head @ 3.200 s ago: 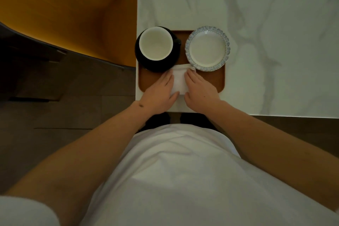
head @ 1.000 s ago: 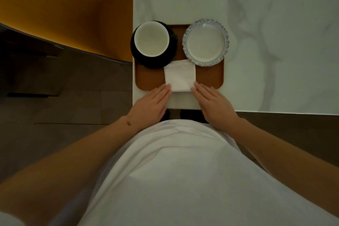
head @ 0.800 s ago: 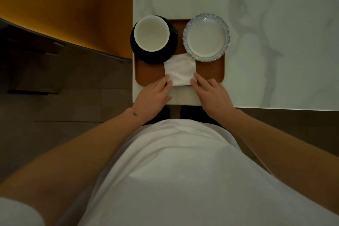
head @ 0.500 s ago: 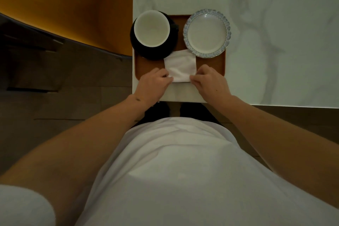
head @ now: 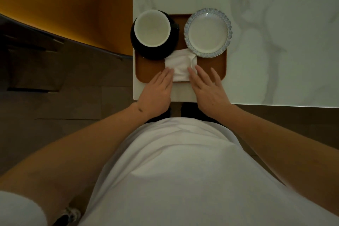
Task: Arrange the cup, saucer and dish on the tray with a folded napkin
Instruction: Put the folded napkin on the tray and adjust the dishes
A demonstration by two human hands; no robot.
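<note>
Nearest to the person, both hands lay flat with straight fingers and gripped nothing; the left hand [head: 156, 91] touched the left edge of the folded white cloth napkin [head: 180, 67], and the right hand [head: 208, 86] touched its right edge. The napkin lay at the middle of the near edge of the brown rectangular tray [head: 212, 66], and its far right corner looked a little creased and raised. To finish this step well, I think the fingers should press outward and smooth this crease, keep the napkin's sides parallel to the tray's edges, and not push it under the crockery; a gentle pressure is enough, because cloth slides easily. Further, the white round ceramic cup [head: 152, 28] stood on the black round saucer [head: 156, 52] at the tray's far left corner; the white dish with blue scalloped rim [head: 208, 33] stood at the far right corner; the tray rested at the near left corner of the white marble table [head: 275, 24].
</note>
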